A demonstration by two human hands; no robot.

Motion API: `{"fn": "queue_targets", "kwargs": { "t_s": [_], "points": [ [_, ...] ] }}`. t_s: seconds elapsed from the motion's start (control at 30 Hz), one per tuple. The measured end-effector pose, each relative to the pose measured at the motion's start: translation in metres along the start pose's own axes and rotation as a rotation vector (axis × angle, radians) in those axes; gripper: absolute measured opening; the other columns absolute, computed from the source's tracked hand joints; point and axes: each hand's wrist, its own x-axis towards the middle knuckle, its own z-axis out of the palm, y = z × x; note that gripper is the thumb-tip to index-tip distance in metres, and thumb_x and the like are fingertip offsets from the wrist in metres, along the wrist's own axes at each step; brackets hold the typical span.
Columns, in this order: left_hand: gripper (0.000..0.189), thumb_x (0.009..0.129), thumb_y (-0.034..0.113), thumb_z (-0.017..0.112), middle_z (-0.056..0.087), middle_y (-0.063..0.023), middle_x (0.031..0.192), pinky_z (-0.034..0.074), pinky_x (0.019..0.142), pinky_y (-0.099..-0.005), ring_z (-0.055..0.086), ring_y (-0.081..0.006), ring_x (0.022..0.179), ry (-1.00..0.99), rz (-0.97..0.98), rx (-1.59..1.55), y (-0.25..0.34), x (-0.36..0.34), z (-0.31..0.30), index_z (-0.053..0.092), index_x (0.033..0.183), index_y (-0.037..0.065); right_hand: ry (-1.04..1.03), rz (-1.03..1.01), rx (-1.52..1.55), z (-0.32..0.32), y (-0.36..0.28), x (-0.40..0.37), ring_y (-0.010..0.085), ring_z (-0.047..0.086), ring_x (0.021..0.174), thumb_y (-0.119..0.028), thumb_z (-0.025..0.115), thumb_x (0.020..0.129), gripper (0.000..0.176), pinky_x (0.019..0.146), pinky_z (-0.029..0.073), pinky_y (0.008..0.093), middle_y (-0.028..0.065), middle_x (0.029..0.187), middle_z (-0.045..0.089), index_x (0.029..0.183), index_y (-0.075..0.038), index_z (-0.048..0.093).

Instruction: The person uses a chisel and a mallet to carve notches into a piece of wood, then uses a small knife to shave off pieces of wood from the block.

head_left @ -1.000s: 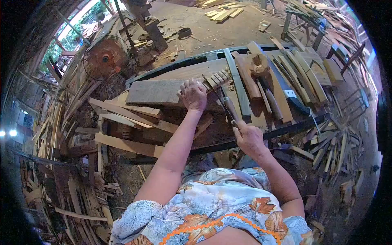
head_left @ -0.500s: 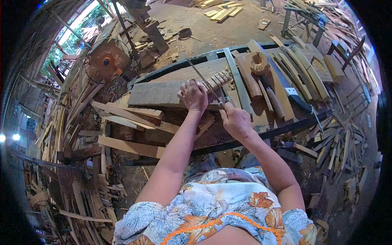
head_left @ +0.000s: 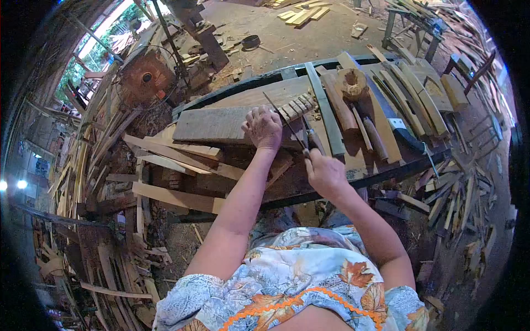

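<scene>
My left hand point(head_left: 263, 128) is closed over the near end of a small notched wooden block point(head_left: 298, 107), pressing it on a thick grey plank point(head_left: 207, 122). A row of slots crosses the block's visible part. In my right hand point(head_left: 327, 174) is the handle of a long, thin file point(head_left: 288, 127). Its narrow blade slants away from me, across the block beside my left fingers. A wooden-handled tool point(head_left: 315, 142) lies just past my right hand, close to the file.
Right of the plank, a dark-handled saw point(head_left: 407, 138) lies among wooden strips point(head_left: 411, 99) and a bored wooden piece point(head_left: 350, 83) on the bench. Offcuts point(head_left: 176, 198) stick out at the front left. A round fan point(head_left: 146, 78) stands at the left, with scrap piled point(head_left: 464, 193) at the right.
My right hand has drawn back toward me and slightly right, pulling the file along. The wooden-handled tool shows more fully now. My left hand stays in place on the block.
</scene>
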Motion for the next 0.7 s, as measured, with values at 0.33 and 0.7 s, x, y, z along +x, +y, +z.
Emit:
{"fn": "queue_targets", "kwargs": {
  "t_s": [0.33,0.7],
  "points": [
    [0.016,0.081,0.024,0.049,0.057,-0.0076,0.094,0.034,0.085,-0.0442,0.051,-0.0269,0.097,0.042,-0.003,-0.035,-0.001,0.0,0.002,0.057,0.089,0.013,-0.049,-0.04,-0.005,-0.003,0.002,0.007,0.0377,0.063,0.072,-0.017,0.048,0.088,0.016,0.064,0.049,0.0471,0.0213,0.073,0.063,0.091,-0.002,0.052],
    [0.02,0.082,0.029,0.049,0.057,-0.0062,0.097,0.035,0.085,-0.0456,0.05,-0.0267,0.101,-0.01,-0.005,-0.04,0.001,0.0,-0.003,0.059,0.093,0.015,-0.072,0.019,-0.036,-0.007,-0.005,0.0,0.037,0.064,0.072,-0.019,0.045,0.09,0.016,0.064,0.051,0.0459,0.0204,0.074,0.064,0.093,-0.004,0.052]
  ]
}}
